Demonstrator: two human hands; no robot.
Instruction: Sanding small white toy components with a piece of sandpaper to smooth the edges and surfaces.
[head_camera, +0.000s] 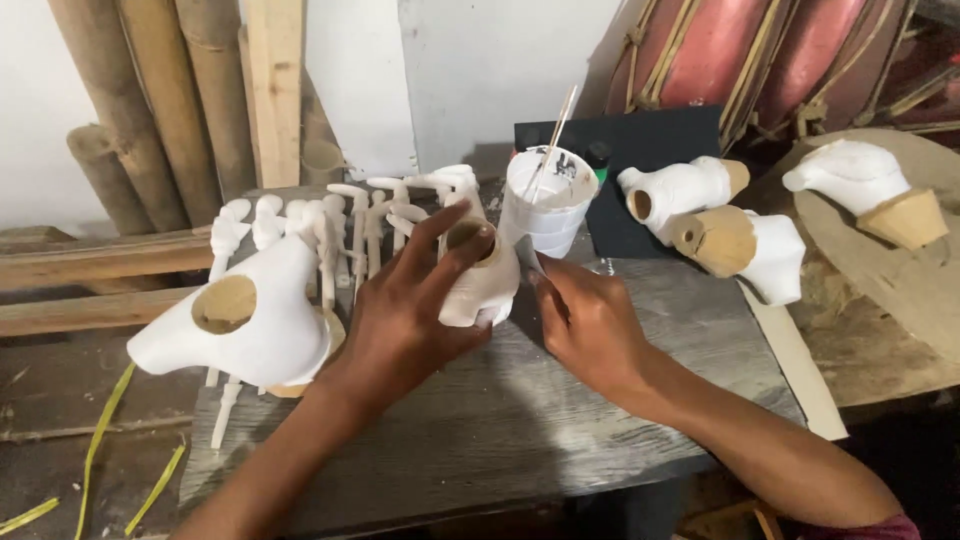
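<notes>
While both forearms reach in over the grey wooden table (560, 420), the left hand (405, 315) curls its fingers over a white clay figure (480, 285) at the table's middle; the right hand (585, 320), loosely closed, touches the figure's side beside a white cup (550, 205).

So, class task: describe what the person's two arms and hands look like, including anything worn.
Both forearms are bare, with no gloves, rings, watch or bands visible on the left hand or right hand. Only a dark red sleeve edge shows at the right upper arm, bottom corner.
</notes>
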